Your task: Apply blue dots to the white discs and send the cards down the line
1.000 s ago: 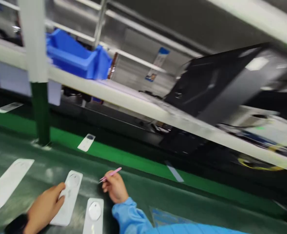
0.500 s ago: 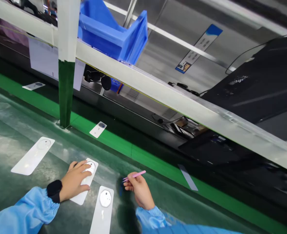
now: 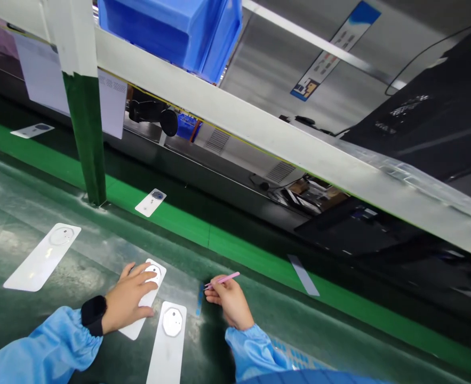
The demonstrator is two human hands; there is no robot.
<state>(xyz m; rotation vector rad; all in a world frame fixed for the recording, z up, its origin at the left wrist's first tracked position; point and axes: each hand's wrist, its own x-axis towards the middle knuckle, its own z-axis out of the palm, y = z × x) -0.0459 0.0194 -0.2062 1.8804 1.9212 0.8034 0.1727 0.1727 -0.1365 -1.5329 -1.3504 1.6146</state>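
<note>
White and smooth, the first panel (image 3: 149, 300) lies on the green desk (image 3: 103, 250) under the left hand (image 3: 129, 298) in the head view; it looks light, thin and stiff, like hard card; it is shiny, so it may slide, and it might scratch or crack if bent; its long edges seem the best place to hold; the left grip is spread wide, with fingers resting on top, not wrapped around it. The right hand (image 3: 231, 304) has its grip pinched on pink tweezers (image 3: 226, 280), thin and pointy; they look light and easy to hold by the middle; their tips are close to a small blue strip (image 3: 199, 301) that looks soft and bendy; I cannot tell if they touch. A second panel (image 3: 166, 352), long with round corners and a shiny circle, lies just beside the first; the desk has pale, worn smudges.
</note>
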